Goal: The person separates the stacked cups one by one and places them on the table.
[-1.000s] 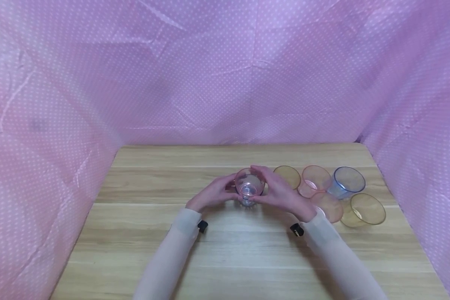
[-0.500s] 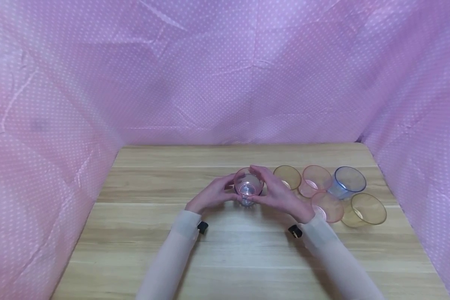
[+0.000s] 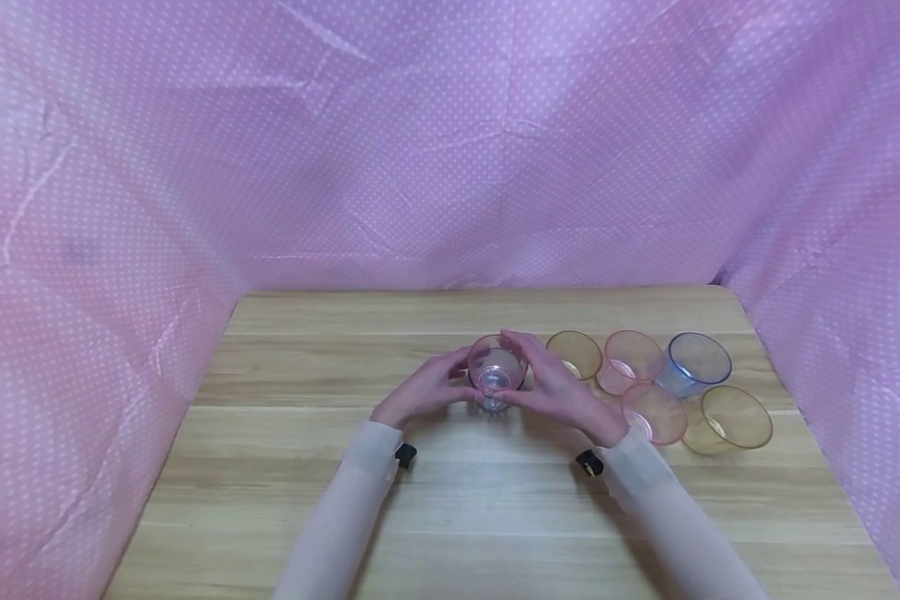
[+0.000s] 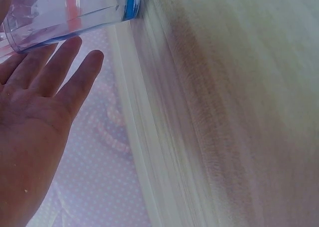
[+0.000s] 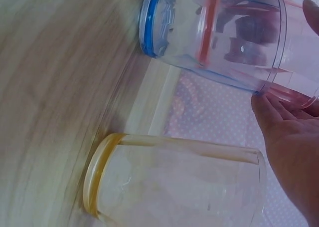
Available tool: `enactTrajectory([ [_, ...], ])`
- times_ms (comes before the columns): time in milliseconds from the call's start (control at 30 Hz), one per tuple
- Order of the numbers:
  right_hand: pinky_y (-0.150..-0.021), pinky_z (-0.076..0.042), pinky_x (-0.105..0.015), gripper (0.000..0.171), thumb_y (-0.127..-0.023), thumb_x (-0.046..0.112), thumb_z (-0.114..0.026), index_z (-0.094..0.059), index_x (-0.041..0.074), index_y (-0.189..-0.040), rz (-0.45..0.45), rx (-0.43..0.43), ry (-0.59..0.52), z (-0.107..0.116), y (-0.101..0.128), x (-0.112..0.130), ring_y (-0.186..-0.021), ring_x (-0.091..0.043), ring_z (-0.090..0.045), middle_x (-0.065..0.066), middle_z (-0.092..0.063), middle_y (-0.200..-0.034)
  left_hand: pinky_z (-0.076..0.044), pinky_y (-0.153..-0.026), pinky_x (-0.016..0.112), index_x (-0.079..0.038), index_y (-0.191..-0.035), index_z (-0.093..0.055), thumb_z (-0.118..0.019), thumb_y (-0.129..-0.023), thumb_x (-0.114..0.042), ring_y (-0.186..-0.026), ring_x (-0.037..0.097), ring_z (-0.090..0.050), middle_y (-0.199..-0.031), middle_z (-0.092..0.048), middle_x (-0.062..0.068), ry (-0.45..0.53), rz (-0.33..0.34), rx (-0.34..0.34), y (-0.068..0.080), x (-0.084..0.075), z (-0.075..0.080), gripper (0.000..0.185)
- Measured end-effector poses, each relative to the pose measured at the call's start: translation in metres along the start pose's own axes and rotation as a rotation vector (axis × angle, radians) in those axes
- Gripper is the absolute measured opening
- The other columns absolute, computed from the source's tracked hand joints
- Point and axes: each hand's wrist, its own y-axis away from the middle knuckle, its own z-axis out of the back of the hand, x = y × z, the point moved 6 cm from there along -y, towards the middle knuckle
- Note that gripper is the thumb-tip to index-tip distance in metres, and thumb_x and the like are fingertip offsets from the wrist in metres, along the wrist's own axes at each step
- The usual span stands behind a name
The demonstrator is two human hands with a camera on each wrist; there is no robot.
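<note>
Two clear plastic cups stand nested in front of me, a pink cup point(image 3: 498, 353) set inside a blue cup point(image 5: 174, 52). In the right wrist view the pink base shows as a red band through the blue wall, and the pink rim rises above the blue one. From the left side my left hand point(image 3: 431, 383) holds the pink cup, thumb in front and fingers behind. On the opposite side my right hand point(image 3: 558, 385) grips it likewise, its fingertips right at the blue rim. The blue cup's base meets the wooden table point(image 3: 435, 517).
Just right of my right hand stands a yellow cup point(image 5: 179, 182). Beyond it are a pink cup point(image 3: 630, 362) and a blue cup point(image 3: 693, 367), with another pink cup point(image 3: 656, 417) and yellow cup point(image 3: 727, 421) nearer. Pink dotted cloth point(image 3: 450, 167) surrounds the table.
Both hands stay around the nested cups, with only a very slight shift of the right wrist. The other cups stand where they were.
</note>
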Motion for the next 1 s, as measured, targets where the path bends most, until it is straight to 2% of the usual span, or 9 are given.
enactTrajectory([
  [267,-0.116,-0.042,-0.056,0.093,-0.083,0.021,-0.089,-0.036,-0.004,-0.154,0.008,-0.006,-0.002,0.001,0.002,0.003,-0.138,-0.04,-0.05,-0.024,-0.05,-0.15,-0.043,-0.118,0.04,-0.028,-0.159,-0.042,-0.083,-0.09,-0.029,-0.14,0.024,-0.052,-0.154,-0.053,-0.001,0.0,0.0,-0.008,0.0,0.001,0.0,0.08],
  [633,-0.115,-0.042,-0.057,0.095,-0.081,0.014,-0.09,-0.033,-0.002,-0.156,0.019,-0.055,-0.077,0.004,0.007,0.004,-0.138,-0.041,-0.05,-0.022,-0.048,-0.152,-0.041,-0.119,0.039,-0.027,-0.159,-0.044,-0.082,-0.09,-0.028,-0.142,0.021,-0.049,-0.152,-0.055,-0.003,0.009,-0.011,-0.002,0.0,0.001,-0.001,0.078],
  [800,-0.115,-0.044,-0.053,0.096,-0.08,0.01,-0.09,-0.034,0.0,-0.156,0.041,-0.081,-0.121,0.006,0.009,0.007,-0.137,-0.04,-0.051,-0.019,-0.047,-0.151,-0.041,-0.119,0.04,-0.024,-0.159,-0.043,-0.082,-0.091,-0.026,-0.142,0.023,-0.049,-0.154,-0.053,0.0,0.01,-0.016,-0.006,0.0,0.001,-0.001,0.079],
  [1000,-0.116,-0.043,-0.05,0.095,-0.081,0.009,-0.089,-0.033,0.005,-0.158,0.021,-0.094,-0.152,0.009,0.012,0.011,-0.138,-0.038,-0.05,-0.016,-0.046,-0.154,-0.042,-0.118,0.038,-0.021,-0.161,-0.04,-0.081,-0.091,-0.021,-0.14,0.025,-0.051,-0.156,-0.05,0.004,-0.001,-0.034,-0.012,0.0,0.0,-0.001,0.08],
])
